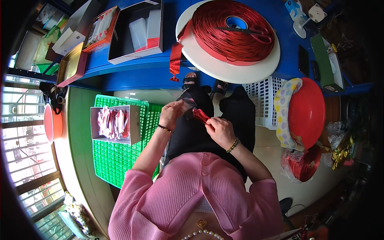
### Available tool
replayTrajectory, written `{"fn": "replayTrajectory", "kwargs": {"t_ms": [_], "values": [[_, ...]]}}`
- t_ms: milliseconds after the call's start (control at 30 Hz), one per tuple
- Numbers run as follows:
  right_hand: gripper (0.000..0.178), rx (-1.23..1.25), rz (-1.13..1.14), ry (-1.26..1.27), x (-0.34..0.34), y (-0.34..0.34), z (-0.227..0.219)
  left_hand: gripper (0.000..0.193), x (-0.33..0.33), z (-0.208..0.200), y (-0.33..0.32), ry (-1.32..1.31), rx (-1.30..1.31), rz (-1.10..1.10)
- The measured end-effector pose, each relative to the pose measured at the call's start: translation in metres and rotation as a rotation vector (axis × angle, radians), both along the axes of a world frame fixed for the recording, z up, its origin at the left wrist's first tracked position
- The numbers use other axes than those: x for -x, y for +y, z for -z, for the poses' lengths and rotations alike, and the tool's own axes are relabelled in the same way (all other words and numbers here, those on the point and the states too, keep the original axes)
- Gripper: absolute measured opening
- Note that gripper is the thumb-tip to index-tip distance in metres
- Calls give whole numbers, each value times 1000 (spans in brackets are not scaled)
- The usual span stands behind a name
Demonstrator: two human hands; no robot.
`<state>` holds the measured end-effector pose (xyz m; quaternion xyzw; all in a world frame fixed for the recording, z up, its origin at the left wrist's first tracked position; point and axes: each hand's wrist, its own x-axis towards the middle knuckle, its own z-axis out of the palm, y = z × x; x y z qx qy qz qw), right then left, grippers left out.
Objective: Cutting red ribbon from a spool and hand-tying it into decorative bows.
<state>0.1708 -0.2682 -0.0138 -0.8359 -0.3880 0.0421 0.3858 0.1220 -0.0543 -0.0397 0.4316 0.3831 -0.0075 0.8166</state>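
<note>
Above my lap, my left hand pinches a small clear plastic bag. My right hand is closed on a shiny red ribbon piece, whose far end meets the mouth of the bag. Whether the ribbon's tip is inside the bag, I cannot tell. Beyond my hands a large roll of red ribbon lies on a round white turntable, with its loose end hanging over the table edge. Red-handled scissors rest on the roll.
To the left, an open box of bagged red pieces sits on a green plastic crate. A box with clear bags stands on the blue table. At right are a white basket, a red basin and a wrapped ribbon roll.
</note>
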Motion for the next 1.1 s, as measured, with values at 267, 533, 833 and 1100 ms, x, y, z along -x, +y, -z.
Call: {"fn": "replayTrajectory", "kwargs": {"t_ms": [267, 533, 833, 1100], "values": [[11, 24, -2, -5, 0, 4, 3, 17, -4, -12, -5, -17, 23, 19], [11, -22, 19, -100, -1, 12, 3, 24, -3, -23, -17, -64, 55, 24], [11, -32, 66, -78, 2, 23, -5, 15, 4, -22, -49, -173, -146, 61], [16, -108, 117, 46, 6, 38, -11, 27, -22, -27, -49, -320, 132, -73]]}}
